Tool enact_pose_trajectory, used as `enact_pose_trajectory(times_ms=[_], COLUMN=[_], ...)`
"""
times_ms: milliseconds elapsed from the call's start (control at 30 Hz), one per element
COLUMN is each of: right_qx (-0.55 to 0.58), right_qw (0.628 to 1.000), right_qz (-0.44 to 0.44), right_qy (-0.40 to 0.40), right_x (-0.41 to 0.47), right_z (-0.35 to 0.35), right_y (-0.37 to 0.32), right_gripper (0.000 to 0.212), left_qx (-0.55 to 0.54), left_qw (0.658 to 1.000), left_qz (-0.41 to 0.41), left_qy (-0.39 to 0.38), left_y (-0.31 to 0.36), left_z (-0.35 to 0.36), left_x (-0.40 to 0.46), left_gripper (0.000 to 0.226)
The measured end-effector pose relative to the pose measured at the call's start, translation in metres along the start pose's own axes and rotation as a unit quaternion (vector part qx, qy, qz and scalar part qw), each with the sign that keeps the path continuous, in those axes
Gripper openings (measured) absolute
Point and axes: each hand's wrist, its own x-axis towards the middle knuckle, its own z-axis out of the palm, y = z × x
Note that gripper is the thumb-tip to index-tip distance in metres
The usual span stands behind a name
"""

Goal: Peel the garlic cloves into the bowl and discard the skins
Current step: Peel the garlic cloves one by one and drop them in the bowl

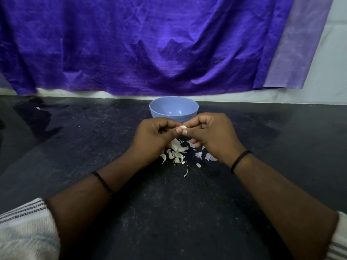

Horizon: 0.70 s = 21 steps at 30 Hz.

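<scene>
Hands: the left hand and right hand meet above the dark counter, each pinching 1 garlic clove between thumb and fingertips, likely to work its skin loose.
Bowl: the blue bowl sits just behind the hands (within easy dropping reach); what shows of its inside looks empty.
Skins: loose skins and cloves lie on the counter directly beneath, where peelings would fall, not yet discarded.

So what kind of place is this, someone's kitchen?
Probably a home kitchen counter, though little shows: a dark speckled stone countertop, a blue bowl by the wall, and garlic skins under the hands. A purple cloth covers the wall behind.
</scene>
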Motion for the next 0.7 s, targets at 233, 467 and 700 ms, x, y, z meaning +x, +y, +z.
enact_pose_trajectory(times_ms=[233,467,700], right_qx=[0.075,0.046,0.028], right_qw=[0.997,0.999,1.000], right_qz=[0.009,-0.004,-0.010], right_qy=[-0.004,0.000,-0.005], right_x=[0.0001,-0.0015,-0.0023], right_z=[0.0007,0.0022,0.0055], right_y=[-0.0028,-0.0014,0.0015], right_gripper=[0.006,0.007,0.007], left_qx=[-0.015,0.023,0.097], left_qw=[1.000,0.999,0.992], left_qz=[-0.002,0.033,0.056], left_qy=[0.008,0.033,0.055], left_y=[0.0017,0.0032,0.0000], left_z=[-0.0018,-0.0031,-0.0011], left_x=[-0.0006,-0.0008,0.0001], left_gripper=[0.007,0.004,0.006])
